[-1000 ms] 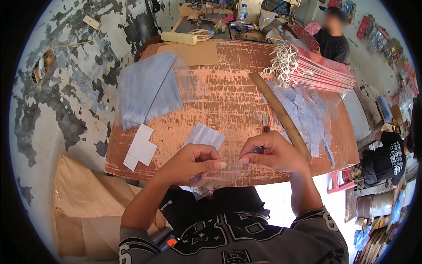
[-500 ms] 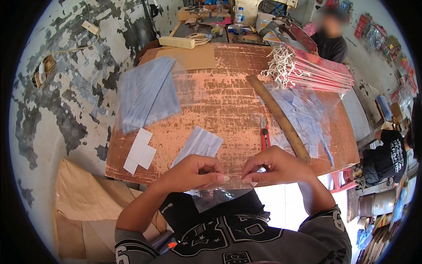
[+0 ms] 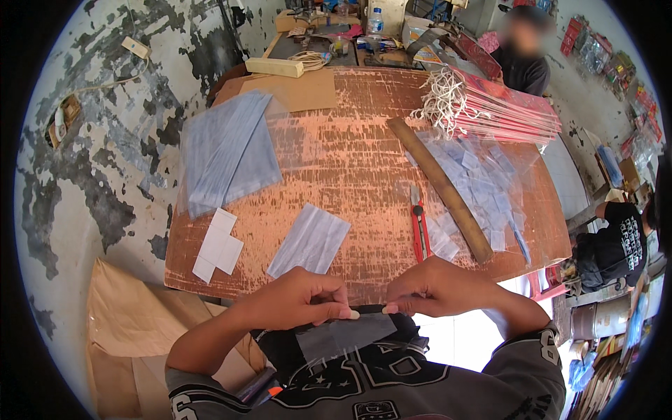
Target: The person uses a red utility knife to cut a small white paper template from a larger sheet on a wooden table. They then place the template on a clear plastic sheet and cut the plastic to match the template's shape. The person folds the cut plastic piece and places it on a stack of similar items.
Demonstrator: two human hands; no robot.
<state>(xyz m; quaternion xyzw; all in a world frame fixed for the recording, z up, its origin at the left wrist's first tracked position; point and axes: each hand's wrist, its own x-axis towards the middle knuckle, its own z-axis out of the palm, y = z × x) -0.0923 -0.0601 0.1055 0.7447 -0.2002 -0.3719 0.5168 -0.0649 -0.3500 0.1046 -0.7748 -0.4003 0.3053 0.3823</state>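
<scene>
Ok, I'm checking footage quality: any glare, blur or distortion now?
All in head view: floor at lower right glares nearly white; table edges bow; the upper-right person's head is blurred; clear plastic looks faint against dark clothing.

Beyond the fingers [image 3: 332, 310], open table [image 3: 374, 203] between film sheet [image 3: 309, 241] and cutter [image 3: 421, 231], brown strip [image 3: 442, 190] barring right

Behind the film [image 3: 343, 337], cutter [image 3: 418, 214] lies on table [image 3: 329, 164], left of strip [image 3: 442, 190]

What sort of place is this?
Likely a small workshop for hand work: a worn, scratched table carries a pile of plastic sheets, a red utility knife and a red stack with white cords.
</scene>
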